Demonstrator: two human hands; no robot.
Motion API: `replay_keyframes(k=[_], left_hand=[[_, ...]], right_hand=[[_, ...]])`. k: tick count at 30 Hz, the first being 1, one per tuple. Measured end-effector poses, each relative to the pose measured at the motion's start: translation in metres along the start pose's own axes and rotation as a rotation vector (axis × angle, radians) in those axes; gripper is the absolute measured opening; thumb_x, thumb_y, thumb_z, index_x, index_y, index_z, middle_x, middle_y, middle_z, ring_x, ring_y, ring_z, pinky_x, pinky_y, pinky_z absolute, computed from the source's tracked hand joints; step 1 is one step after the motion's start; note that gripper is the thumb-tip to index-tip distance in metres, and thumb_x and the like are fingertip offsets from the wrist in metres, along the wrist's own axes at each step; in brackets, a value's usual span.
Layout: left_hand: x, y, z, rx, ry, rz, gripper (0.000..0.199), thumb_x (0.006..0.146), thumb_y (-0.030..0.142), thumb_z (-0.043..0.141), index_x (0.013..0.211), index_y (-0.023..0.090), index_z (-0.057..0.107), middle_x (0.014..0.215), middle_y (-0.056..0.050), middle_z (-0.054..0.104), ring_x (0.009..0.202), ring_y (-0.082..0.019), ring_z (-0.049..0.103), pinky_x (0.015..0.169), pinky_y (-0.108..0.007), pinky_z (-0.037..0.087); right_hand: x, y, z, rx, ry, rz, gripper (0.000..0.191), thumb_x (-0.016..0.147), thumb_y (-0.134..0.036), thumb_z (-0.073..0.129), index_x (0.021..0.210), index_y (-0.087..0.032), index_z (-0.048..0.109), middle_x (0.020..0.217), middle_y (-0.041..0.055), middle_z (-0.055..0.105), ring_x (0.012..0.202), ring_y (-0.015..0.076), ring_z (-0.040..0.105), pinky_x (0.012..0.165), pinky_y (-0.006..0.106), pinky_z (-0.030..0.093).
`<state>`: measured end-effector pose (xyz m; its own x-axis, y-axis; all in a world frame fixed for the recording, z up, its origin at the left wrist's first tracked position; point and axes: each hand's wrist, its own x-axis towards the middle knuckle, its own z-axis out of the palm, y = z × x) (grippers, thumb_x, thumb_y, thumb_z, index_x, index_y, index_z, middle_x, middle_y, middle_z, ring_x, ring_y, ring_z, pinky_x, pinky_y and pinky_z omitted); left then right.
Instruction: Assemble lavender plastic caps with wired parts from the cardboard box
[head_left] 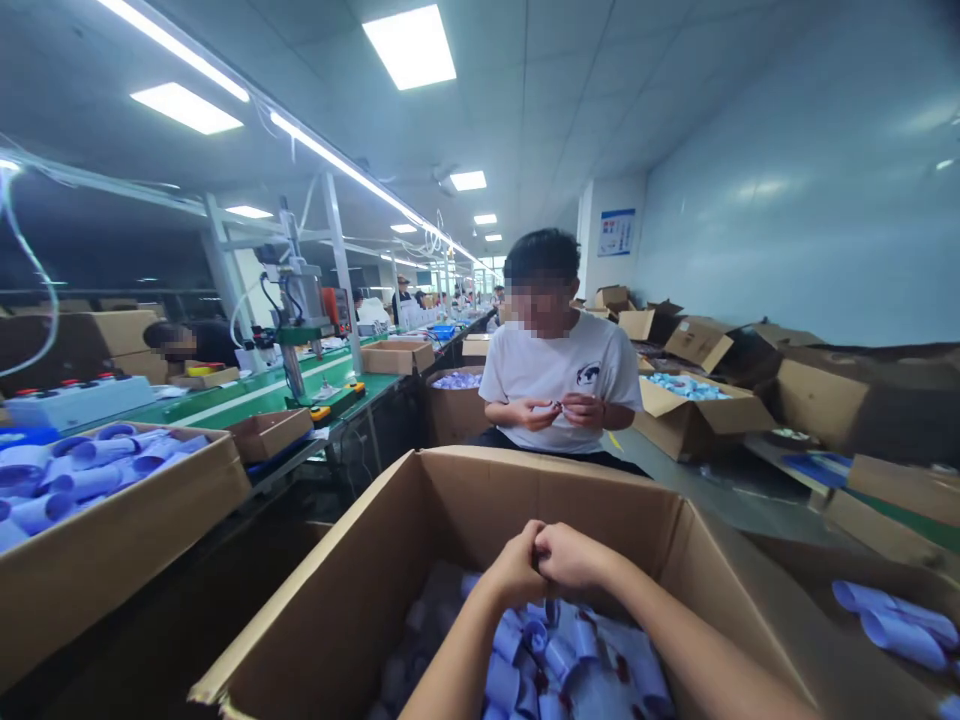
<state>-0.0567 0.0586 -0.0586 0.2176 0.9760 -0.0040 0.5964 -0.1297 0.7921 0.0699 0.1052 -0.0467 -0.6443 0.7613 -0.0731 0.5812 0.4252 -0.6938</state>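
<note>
My left hand (516,568) and my right hand (571,556) meet over a large open cardboard box (352,570). Both have their fingers curled in and pressed against each other. Whatever lies between them, if anything, is hidden by the fingers. Beneath my hands, the box holds a heap of pale lilac-white plastic cylinders (561,655), some with small dark red bits among them. My forearms reach in over the near side of the box.
A co-worker (559,375) sits beyond the box, fingers pinching a small part. To the left, another carton (150,510) full of pale cylinders stands beside a green workbench (330,395) with a press (296,320). More cartons (694,400) line the right; loose cylinders (900,625) lie near right.
</note>
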Motion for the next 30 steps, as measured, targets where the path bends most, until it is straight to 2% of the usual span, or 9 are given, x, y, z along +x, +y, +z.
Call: replay_keyframes(k=[3,6,10,13,17,20,26,30], left_hand=[[0.000,0.003,0.002,-0.116,0.022,0.070,0.056,0.054,0.014,0.070,0.108,0.017,0.055,0.094,0.000,0.064,0.083,-0.014,0.056,0.069,-0.021,0.045],[-0.007,0.007,0.002,-0.186,0.037,0.106,0.050,0.057,0.021,0.072,0.105,0.016,0.059,0.089,0.001,0.063,0.078,-0.013,0.054,0.068,-0.021,0.043],[-0.020,0.014,0.004,-0.278,-0.023,0.198,0.036,0.074,0.036,0.062,0.104,0.017,0.065,0.093,-0.001,0.065,0.085,-0.013,0.055,0.077,-0.022,0.042],[-0.025,0.017,0.007,-0.293,-0.036,0.198,0.035,0.083,0.038,0.049,0.104,0.015,0.066,0.093,-0.002,0.066,0.084,-0.014,0.055,0.077,-0.023,0.042],[-0.027,0.015,0.008,-0.087,0.064,0.137,0.025,0.081,0.031,0.051,0.080,0.015,0.070,0.076,0.002,0.062,0.074,-0.012,0.049,0.071,-0.021,0.040],[-0.027,0.015,0.006,-0.031,0.121,0.111,0.020,0.078,0.027,0.054,0.070,0.015,0.067,0.071,0.003,0.057,0.071,-0.011,0.044,0.071,-0.021,0.038],[-0.031,0.020,0.002,-0.081,0.087,0.086,0.016,0.075,0.025,0.055,0.081,0.016,0.067,0.070,0.005,0.056,0.068,-0.010,0.044,0.062,-0.020,0.035],[-0.031,0.021,0.002,-0.108,0.066,0.088,0.010,0.072,0.022,0.057,0.074,0.016,0.065,0.067,0.006,0.052,0.065,-0.009,0.042,0.060,-0.020,0.033]], right_hand=[[-0.024,-0.016,-0.012,-0.075,0.044,-0.030,0.015,0.066,-0.013,0.053,0.053,-0.015,0.059,0.048,-0.0048,0.047,0.050,0.0085,0.038,0.050,0.023,0.025],[-0.046,-0.018,-0.018,-0.066,0.105,0.000,0.028,0.083,-0.027,0.045,0.068,-0.014,0.065,0.059,-0.0001,0.061,0.054,0.0107,0.046,0.050,0.023,0.027],[-0.069,-0.015,-0.022,-0.271,0.175,0.042,0.030,0.084,-0.018,0.042,0.073,-0.016,0.069,0.078,0.0079,0.073,0.070,0.0166,0.063,0.055,0.024,0.030],[-0.078,-0.019,-0.020,-0.366,0.167,0.014,0.030,0.083,-0.015,0.042,0.078,-0.020,0.072,0.085,0.0089,0.075,0.079,0.0191,0.068,0.058,0.025,0.033],[-0.080,-0.029,-0.013,-0.478,0.185,0.046,0.029,0.080,-0.013,0.044,0.078,-0.018,0.073,0.088,0.0123,0.074,0.085,0.0233,0.069,0.060,0.026,0.036],[-0.079,-0.033,-0.008,-0.560,0.222,0.077,0.028,0.079,-0.014,0.045,0.077,-0.016,0.073,0.088,0.0161,0.073,0.085,0.0269,0.069,0.059,0.028,0.037],[-0.078,-0.031,-0.006,-0.501,0.196,0.029,0.027,0.079,-0.016,0.046,0.079,-0.017,0.073,0.088,0.0157,0.074,0.085,0.0267,0.069,0.059,0.028,0.039],[-0.074,-0.023,-0.004,-0.461,0.181,0.011,0.026,0.077,-0.016,0.047,0.073,-0.016,0.073,0.084,0.0157,0.074,0.080,0.0257,0.070,0.055,0.028,0.035]])
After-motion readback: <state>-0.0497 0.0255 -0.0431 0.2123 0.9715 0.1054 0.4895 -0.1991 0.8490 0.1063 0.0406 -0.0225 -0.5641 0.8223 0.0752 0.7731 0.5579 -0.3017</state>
